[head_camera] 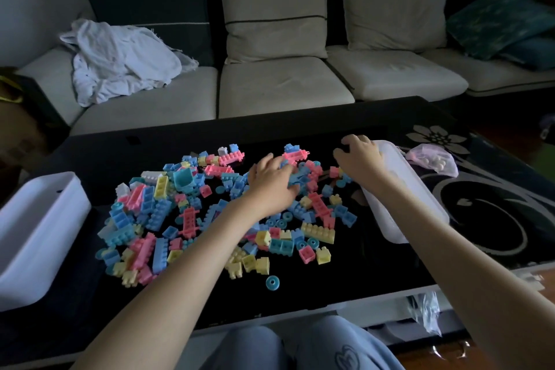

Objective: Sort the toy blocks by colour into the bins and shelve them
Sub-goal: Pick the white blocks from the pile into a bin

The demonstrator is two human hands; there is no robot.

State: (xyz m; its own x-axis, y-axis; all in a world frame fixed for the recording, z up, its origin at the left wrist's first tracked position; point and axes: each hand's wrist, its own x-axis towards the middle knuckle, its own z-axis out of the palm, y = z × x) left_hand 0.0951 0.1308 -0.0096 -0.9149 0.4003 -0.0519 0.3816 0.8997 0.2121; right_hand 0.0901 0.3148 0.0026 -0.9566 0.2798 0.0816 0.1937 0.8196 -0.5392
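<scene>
Blocks (pixel 318 233) lie heaped in the middle of the table (pixel 315 282) in the head view. The left hand (pixel 271 182) is on the heap's far right part, fingers bent down among blue and pink pieces; whether it grips one I cannot tell. The right hand (pixel 360 156) curls at the far end of the right bin (pixel 383 221), hold unclear; that bin runs near-to-far just right of the heap, nearer both hands than the left bin (pixel 39 228).
</scene>
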